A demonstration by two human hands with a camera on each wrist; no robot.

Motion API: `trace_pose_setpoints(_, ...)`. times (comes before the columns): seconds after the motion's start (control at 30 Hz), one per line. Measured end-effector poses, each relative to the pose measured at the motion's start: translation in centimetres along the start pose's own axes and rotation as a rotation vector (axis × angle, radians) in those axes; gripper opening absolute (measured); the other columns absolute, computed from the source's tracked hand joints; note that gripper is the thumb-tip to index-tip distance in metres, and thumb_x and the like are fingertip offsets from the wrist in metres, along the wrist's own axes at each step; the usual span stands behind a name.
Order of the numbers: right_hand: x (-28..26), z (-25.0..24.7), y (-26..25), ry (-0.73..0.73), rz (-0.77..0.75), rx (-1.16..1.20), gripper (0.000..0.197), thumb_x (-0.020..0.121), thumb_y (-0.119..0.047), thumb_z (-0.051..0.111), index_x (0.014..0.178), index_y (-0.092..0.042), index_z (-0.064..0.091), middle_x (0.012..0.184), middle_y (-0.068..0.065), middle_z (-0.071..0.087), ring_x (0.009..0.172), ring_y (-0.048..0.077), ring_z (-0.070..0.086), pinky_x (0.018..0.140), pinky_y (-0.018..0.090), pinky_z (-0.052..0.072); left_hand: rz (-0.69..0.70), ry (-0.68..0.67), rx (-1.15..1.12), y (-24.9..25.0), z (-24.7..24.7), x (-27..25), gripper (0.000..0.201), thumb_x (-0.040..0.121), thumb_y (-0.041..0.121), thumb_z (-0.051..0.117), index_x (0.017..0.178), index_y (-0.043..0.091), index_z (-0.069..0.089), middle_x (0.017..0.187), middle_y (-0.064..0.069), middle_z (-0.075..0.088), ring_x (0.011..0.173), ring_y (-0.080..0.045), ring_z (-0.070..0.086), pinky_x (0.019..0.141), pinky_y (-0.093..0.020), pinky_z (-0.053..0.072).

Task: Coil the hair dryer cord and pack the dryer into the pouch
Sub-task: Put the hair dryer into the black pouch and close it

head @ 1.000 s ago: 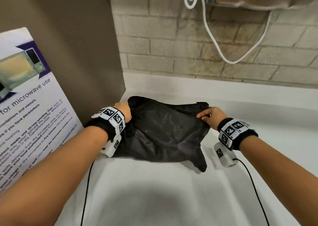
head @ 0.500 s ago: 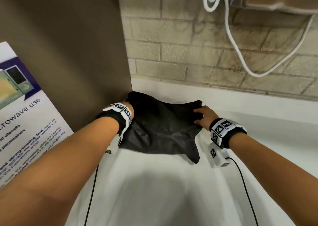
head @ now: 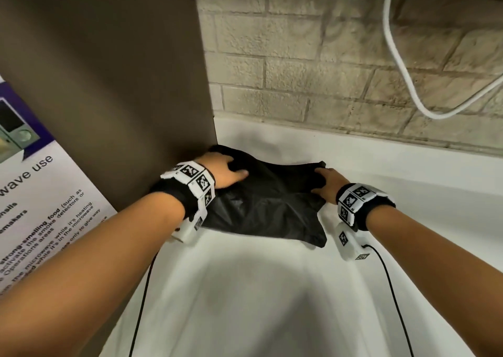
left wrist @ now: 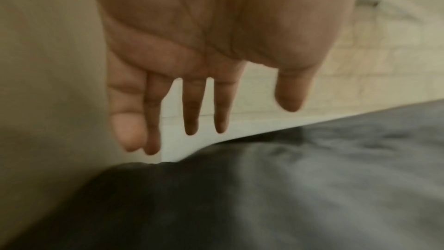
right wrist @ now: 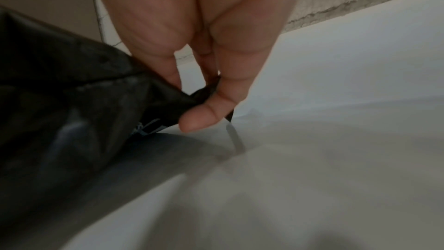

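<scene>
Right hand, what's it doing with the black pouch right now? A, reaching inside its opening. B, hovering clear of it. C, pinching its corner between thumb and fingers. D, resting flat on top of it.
C: in the right wrist view the right hand pinches a corner of the black pouch between thumb and fingers.

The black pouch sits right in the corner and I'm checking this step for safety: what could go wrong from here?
1. The right hand pinches only a corner of the black pouch, so the thin fabric might slip free.
2. The left hand hangs open above the pouch without gripping; that side is likely unsteadied.
</scene>
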State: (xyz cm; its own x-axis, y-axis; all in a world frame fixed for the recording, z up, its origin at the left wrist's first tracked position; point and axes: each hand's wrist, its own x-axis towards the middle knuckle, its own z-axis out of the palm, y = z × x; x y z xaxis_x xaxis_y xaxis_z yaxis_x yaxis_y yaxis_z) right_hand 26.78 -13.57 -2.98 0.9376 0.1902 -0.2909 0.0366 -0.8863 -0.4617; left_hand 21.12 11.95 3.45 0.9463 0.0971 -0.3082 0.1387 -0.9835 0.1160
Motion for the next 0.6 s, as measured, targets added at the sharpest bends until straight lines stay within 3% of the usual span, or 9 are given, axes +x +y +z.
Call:
trace_pose_setpoints(0.1,-0.3,0.0,0.6,-0.002,0.005,0.073,0.045,0.086,-0.01,0.059,0.13,-0.015,0.049,0.129,0.014,0.052,0.111,0.029,0.055,0.087,0.026,0.043,0.032,-0.121,0.049,0.7,2.0,-1.8,0.078,0.08,0.068,0.044,0.145,0.031,0.024,0.156,-0.006,0.015,0.141,-0.028,0.022,0.115,-0.037,0.023)
trace_pose_setpoints(0.17,-0.5,0.0,0.9,-0.002,0.018,0.147,0.036,0.086,-0.005,0.058,0.122,-0.011,0.057,0.11,0.014,0.06,0.083,0.018,0.063,0.068,0.017,0.046,0.018,-0.16,0.125,0.4,3.2,-2.0,0.074,0.084,0.063,0.045,0.146,0.036,0.015,0.158,-0.003,-0.001,0.142,-0.029,0.017,0.115,-0.044,0.022)
trace_pose_setpoints(0.23,-0.7,0.1,0.8,0.005,0.029,0.226,0.036,0.086,-0.002,0.057,0.122,-0.008,0.056,0.099,0.012,0.059,0.057,0.011,0.059,0.05,0.009,0.045,0.026,-0.164,0.153,-0.1,3.7,-1.9,0.069,0.088,0.052,0.046,0.146,0.037,0.011,0.157,-0.001,-0.008,0.142,-0.03,0.017,0.113,-0.047,0.024)
trace_pose_setpoints(0.27,-0.6,0.2,0.7,0.009,0.03,0.242,0.039,0.087,-0.001,0.056,0.125,-0.008,0.053,0.104,0.014,0.059,0.059,0.015,0.059,0.053,0.012,0.047,0.029,-0.167,0.154,-0.3,3.7,-1.8,0.067,0.09,0.047,0.047,0.146,0.036,0.011,0.157,-0.001,-0.009,0.142,-0.031,0.018,0.113,-0.046,0.025)
trace_pose_setpoints(0.33,-0.7,0.1,0.3,-0.01,0.034,0.25,0.046,0.088,-0.004,0.056,0.132,-0.01,0.045,0.125,0.02,0.052,0.084,0.031,0.063,0.069,0.026,0.052,0.022,-0.179,0.171,-0.5,3.4,-1.6,0.066,0.092,0.042,0.046,0.146,0.034,0.01,0.157,-0.002,-0.009,0.142,-0.031,0.017,0.113,-0.044,0.026)
trace_pose_setpoints(0.4,-0.8,0.2,-0.1,-0.028,0.04,0.231,0.05,0.09,-0.009,0.053,0.138,-0.012,0.037,0.137,0.018,0.042,0.102,0.038,0.059,0.072,0.034,0.053,0.01,-0.187,0.192,-0.7,3.2,-1.5,0.065,0.093,0.041,0.045,0.147,0.033,0.009,0.157,-0.003,-0.009,0.142,-0.031,0.016,0.114,-0.042,0.024)
trace_pose_setpoints(0.47,-0.9,0.3,-0.3,-0.022,0.036,0.177,0.051,0.092,-0.016,0.051,0.14,-0.014,0.034,0.141,0.015,0.039,0.111,0.037,0.055,0.083,0.038,0.052,0.005,-0.179,0.188,-1.0,3.0,-1.5,0.065,0.093,0.042,0.045,0.147,0.034,0.009,0.157,-0.003,-0.009,0.142,-0.031,0.016,0.115,-0.041,0.023)
trace_pose_setpoints(0.53,-1.1,0.3,-0.3,-0.013,0.04,0.112,0.051,0.092,-0.022,0.05,0.14,-0.014,0.034,0.143,0.013,0.039,0.123,0.033,0.046,0.102,0.038,0.04,0.004,-0.175,0.168,-1.4,3.2,-1.4,0.065,0.093,0.042,0.045,0.147,0.034,0.01,0.157,-0.002,-0.009,0.142,-0.03,0.017,0.115,-0.04,0.024)
trace_pose_setpoints(0.6,-1.8,0.3,-0.1,-0.001,0.052,0.099,0.051,0.092,-0.024,0.05,0.139,-0.012,0.035,0.141,0.011,0.042,0.128,0.029,0.042,0.107,0.034,0.032,0.009,-0.159,0.161,-1.7,3.4,-1.4,0.065,0.092,0.042,0.045,0.147,0.034,0.01,0.157,-0.001,-0.009,0.142,-0.03,0.018,0.114,-0.042,0.025)
